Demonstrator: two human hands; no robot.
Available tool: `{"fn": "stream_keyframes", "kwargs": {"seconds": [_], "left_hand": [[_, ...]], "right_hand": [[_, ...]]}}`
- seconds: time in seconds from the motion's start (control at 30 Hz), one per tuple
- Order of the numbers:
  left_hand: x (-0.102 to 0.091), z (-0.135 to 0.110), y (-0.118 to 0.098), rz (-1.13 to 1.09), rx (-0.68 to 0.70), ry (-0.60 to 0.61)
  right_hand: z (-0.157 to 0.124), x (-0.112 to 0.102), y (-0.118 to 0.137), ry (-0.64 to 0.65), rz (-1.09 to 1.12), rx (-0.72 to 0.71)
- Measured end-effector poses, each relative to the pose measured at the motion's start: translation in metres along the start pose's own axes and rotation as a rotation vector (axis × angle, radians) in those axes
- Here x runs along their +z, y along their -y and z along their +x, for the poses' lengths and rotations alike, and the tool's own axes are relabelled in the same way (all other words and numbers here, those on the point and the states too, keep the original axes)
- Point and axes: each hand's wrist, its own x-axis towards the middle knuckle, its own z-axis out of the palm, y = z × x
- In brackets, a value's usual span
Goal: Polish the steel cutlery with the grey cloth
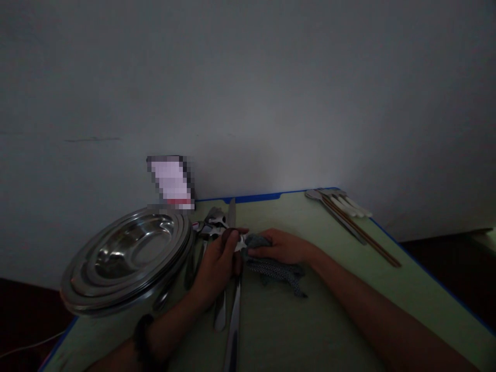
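Observation:
My left hand (pixel 222 258) is closed around a small piece of cutlery (pixel 240 243), whose pale, shiny part shows between my two hands; its kind is hidden by my fingers. My right hand (pixel 282 245) grips a grey patterned cloth (pixel 277 271), pressed against that piece, with the loose end hanging onto the table. Beneath and beside my left hand lie several metal utensils, among them a knife (pixel 232 209) pointing to the wall and a long metal handle (pixel 233 325) reaching toward me. Fork and spoon heads (pixel 215 219) cluster just beyond my left fingers.
Stacked steel plates (pixel 77 281) stand at the left of the pale green table (pixel 329 320). A blurred phone-like screen (pixel 172 181) leans on the wall behind them. At the far right lie wooden chopsticks (pixel 360 235), a metal spoon (pixel 313 195) and several white-handled utensils (pixel 351 206).

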Motion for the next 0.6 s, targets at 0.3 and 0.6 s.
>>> {"fn": "stream_keyframes", "kwargs": {"seconds": [0.3,0.6], "left_hand": [[0.003,-0.001,0.009,-0.181,0.05,0.053],[0.004,0.001,0.008,-0.223,0.082,0.11]], "right_hand": [[-0.04,-0.014,0.0,0.022,-0.196,0.054],[-0.078,-0.019,-0.007,-0.073,-0.184,0.147]]}}
